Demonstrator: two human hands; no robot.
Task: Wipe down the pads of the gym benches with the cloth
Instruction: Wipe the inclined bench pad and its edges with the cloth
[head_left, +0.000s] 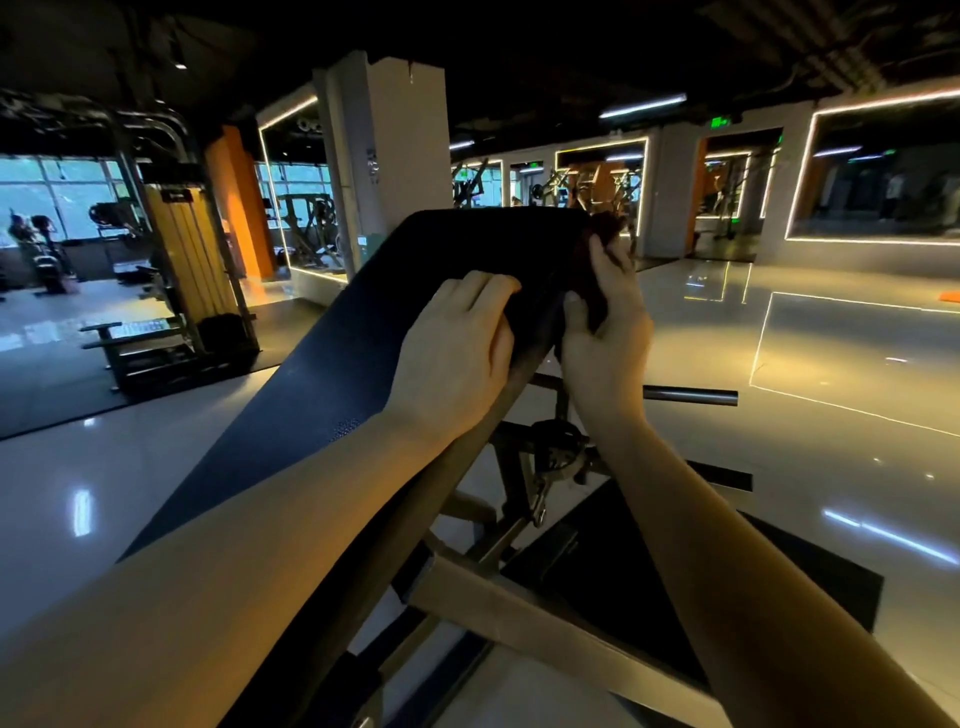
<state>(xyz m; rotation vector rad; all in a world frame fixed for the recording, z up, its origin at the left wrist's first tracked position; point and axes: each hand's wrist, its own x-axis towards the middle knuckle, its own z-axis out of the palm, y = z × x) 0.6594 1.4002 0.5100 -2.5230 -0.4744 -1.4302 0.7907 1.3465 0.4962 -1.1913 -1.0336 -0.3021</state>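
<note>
We laid left hand (457, 343) flat, fingers relaxed, on bench pad (332, 364). Right hand (605, 322) gripped dark cloth (605, 244) against pad's right edge. Step, we judged: wiping side edge. Next: slide cloth along edge while left hand steadies.

A long black bench pad (322, 364) slopes upward, its low end nearest the camera and its rounded top end farthest away. Its surface is matte and finely textured, with a smoother dark side band along the right edge. A dark brown cloth (602, 270) is bunched against the pad's right edge, near the top corner, running down that side. Part of the cloth sticks up above the corner; the rest lies pressed flat against the pad's side band.
</note>
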